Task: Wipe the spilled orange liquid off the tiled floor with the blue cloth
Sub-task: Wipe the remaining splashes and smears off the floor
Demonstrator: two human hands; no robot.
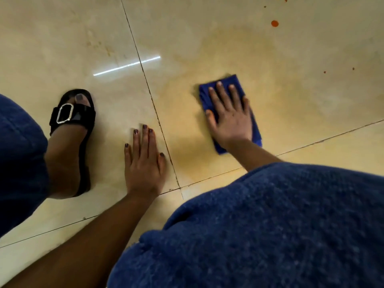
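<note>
Clearly the wiping step is in hand: the right hand (230, 119) lies flat, fingers spread, pressing the folded blue cloth (228, 113) onto the tiled floor (311, 96). The cloth lies directly under the palm and fingers, its far end showing just beyond the fingertips and its near corner poking out beside the wrist. The grip here is no clasp at all; the hand is fully open and pins the cloth by downward pressure only.

Around and to the right of the cloth the tile carries a broad, pale orange smear (280, 104), thinned out rather than pooled, so I judge the main spill partly spread but not yet lifted. Far to the right, well apart from the cloth, an orange drop (274, 23) sits with smaller specks near the far edge, and a few tiny specks (324, 72) lie closer on the right.

The left hand (143, 161) rests flat on the floor just left of a grout line (153, 104), open and holding nothing, seemingly bracing the body. A foot in a black buckled sandal (71, 119) stands to its left, and blue fabric (259, 225) of the person's clothing fills the near right.

The next move probably calls for firm strokes across the smear, then a reach far and right to the drops, with a cleaner face of the cloth turned down to avoid spreading the film.
</note>
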